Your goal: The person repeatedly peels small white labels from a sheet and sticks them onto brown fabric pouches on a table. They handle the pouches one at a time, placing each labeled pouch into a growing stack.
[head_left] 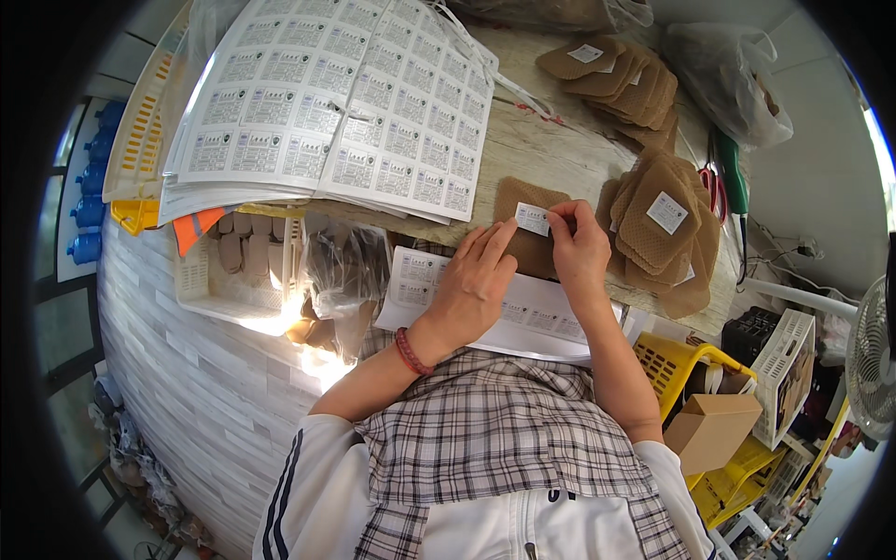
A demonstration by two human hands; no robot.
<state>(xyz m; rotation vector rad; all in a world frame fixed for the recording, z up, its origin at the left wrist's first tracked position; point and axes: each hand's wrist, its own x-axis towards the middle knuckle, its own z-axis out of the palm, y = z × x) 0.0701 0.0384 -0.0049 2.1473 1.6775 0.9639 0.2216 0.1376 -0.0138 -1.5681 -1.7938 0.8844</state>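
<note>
A brown, textured flat pad [511, 191] lies at the table's front edge with a small white printed label [533, 219] on it. My right hand [581, 247] pinches the label's right edge between thumb and forefinger. My left hand [474, 280] is open, its fingers stretched out and the fingertips by the label's left edge. Under both hands, a white sheet of labels [541, 319] rests across my lap at the table edge. Just right of my right hand stands a pile of brown pads [644, 201], and its top one carries a white label [666, 213].
Large stacked label sheets [327, 103] cover the table's left. Another pile of pads [644, 93] lies at the back, near a plastic bag [728, 79]. A green-handled tool [733, 177] hangs by the right edge. Yellow baskets [665, 369] and a fan [873, 359] stand right.
</note>
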